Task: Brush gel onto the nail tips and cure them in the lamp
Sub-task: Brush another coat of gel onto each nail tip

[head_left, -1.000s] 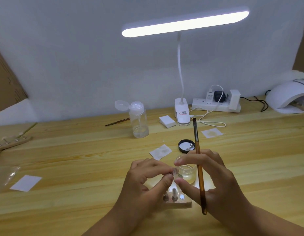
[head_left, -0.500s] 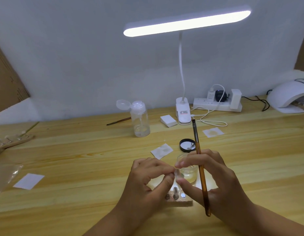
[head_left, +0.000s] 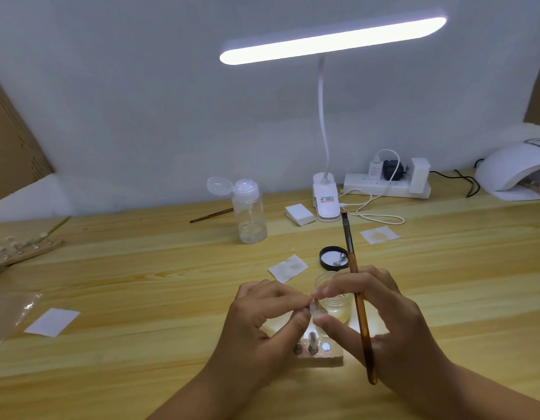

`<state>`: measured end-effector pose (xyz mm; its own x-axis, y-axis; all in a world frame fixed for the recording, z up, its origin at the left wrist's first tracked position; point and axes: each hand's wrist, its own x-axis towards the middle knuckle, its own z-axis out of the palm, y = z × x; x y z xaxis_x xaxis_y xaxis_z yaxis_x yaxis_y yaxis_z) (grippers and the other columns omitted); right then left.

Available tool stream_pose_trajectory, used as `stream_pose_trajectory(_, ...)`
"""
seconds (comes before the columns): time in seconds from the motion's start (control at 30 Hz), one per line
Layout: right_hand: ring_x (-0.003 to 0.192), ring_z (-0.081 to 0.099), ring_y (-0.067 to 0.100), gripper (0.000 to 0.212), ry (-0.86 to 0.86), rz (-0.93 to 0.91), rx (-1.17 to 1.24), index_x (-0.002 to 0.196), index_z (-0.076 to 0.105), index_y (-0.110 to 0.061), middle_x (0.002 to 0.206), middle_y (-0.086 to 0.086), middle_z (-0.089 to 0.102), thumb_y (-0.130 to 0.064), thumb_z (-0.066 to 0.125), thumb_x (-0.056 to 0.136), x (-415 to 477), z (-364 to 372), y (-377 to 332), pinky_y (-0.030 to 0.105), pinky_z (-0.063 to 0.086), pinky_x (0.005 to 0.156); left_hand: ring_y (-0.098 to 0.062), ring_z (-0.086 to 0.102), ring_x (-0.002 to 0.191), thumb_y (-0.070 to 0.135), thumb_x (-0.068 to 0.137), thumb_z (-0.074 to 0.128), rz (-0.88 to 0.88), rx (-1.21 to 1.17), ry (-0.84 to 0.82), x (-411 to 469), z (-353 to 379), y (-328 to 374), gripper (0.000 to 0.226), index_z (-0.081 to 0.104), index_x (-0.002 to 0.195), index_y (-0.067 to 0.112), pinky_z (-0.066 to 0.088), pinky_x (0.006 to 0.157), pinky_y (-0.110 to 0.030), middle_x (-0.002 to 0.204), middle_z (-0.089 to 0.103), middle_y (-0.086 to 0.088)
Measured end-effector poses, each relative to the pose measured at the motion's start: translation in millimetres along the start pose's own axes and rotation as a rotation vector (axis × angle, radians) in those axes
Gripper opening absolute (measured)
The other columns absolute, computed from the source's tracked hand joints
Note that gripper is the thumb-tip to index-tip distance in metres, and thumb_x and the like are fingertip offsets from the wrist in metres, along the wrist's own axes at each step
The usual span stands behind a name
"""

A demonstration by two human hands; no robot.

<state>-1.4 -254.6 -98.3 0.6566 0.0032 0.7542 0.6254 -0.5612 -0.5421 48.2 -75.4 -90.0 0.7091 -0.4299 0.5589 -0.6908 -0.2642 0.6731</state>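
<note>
Curing lamp [head_left: 512, 172] cut off by right edge; plastic bag [head_left: 9, 316] by left. Wooden holder [head_left: 326, 357] partly under left hand [head_left: 256, 325]. Pinched nail tip [head_left: 313, 309] too small to read.

I see a pale wooden surface [head_left: 141, 283] carrying, along its far edge, a clear pump bottle [head_left: 251, 213], a spare brush [head_left: 211, 215], white pads [head_left: 299, 214], a desk lamp's clip base [head_left: 325, 201], a power strip [head_left: 384, 186] and, far right, a white curing lamp [head_left: 514, 171]. Nearer me lie two wipes [head_left: 288, 268], a black lid [head_left: 334, 257], a glass jar [head_left: 335, 304] and a wooden block [head_left: 320, 354]. At left sit a second wooden holder [head_left: 23, 248], a plastic bag [head_left: 8, 316] and a white sheet [head_left: 52, 322].
</note>
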Motion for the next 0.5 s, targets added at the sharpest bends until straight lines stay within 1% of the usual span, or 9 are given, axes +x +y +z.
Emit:
stream_pose_trajectory(0.1,0.103,0.062,0.017,0.025,-0.006,0.002,0.002,0.103,0.061,-0.036,0.101,-0.016,0.068,-0.038,0.072,0.081,0.1,-0.6,-0.5,0.037,0.05,0.085,-0.008,0.065,0.091,0.032,0.085,0.061,-0.004,-0.018,0.006,-0.5,-0.2,-0.3,0.019,0.078,0.086,0.026,0.037,0.089,-0.029,0.089,0.07,0.016)
stream_pose_trajectory(0.27,0.102,0.062,0.015,0.024,0.005,-0.01,0.008,0.102,0.061,-0.033,0.101,-0.016,0.069,-0.036,0.073,0.081,0.5,-0.9,-1.2,0.037,0.05,0.084,-0.009,0.066,0.089,0.03,0.085,0.062,0.01,-0.034,0.011,-1.0,0.2,-0.7,0.017,0.078,0.086,0.025,0.04,0.087,-0.036,0.087,0.071,0.015)
stream_pose_trajectory(0.33,0.102,0.063,0.016,0.024,0.006,-0.006,0.018,0.102,0.061,-0.033,0.101,-0.017,0.069,-0.036,0.073,0.081,0.8,-0.8,-1.7,0.038,0.05,0.084,-0.011,0.066,0.089,0.03,0.085,0.061,0.004,-0.046,0.006,-0.8,-0.2,-0.9,0.016,0.077,0.087,0.027,0.04,0.088,-0.036,0.088,0.071,0.015)
stream_pose_trajectory(0.4,0.102,0.063,0.014,0.024,0.009,-0.008,0.023,0.101,0.06,-0.033,0.101,-0.017,0.07,-0.036,0.073,0.081,1.0,-0.7,-1.8,0.039,0.049,0.084,-0.012,0.066,0.089,0.031,0.085,0.061,-0.007,-0.065,0.0,-0.6,-0.4,-1.1,0.016,0.075,0.093,0.029,0.04,0.088,-0.033,0.089,0.071,0.015)
stream_pose_trajectory(0.5,0.101,0.065,0.014,0.025,0.025,-0.017,0.028,0.1,0.058,-0.034,0.1,-0.016,0.07,-0.035,0.074,0.081,1.8,-1.5,-1.3,0.038,0.05,0.084,-0.013,0.067,0.09,0.031,0.085,0.062,-0.017,-0.085,-0.005,-0.8,-0.1,-1.1,0.017,0.079,0.088,0.028,0.04,0.089,-0.033,0.089,0.073,0.014)
